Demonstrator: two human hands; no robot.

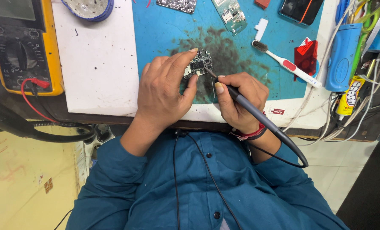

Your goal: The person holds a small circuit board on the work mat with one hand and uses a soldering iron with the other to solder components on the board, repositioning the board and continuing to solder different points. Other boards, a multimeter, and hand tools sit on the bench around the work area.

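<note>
My left hand (166, 91) pins a small dark circuit board (199, 64) against the blue work mat (164, 30), fingers and thumb on its left edge. My right hand (236, 100) grips a grey soldering iron (251, 111) like a pen. Its thin tip touches the board's right side. The iron's cable loops off to the lower right. A sooty dark stain surrounds the board on the mat.
A yellow multimeter (24, 47) with a red lead sits at the left. A white and red toothbrush (285, 64), two more circuit boards (232, 15), a red plastic piece (307, 51), a phone (300, 9), a glue tube (351, 96) and white cables lie to the right.
</note>
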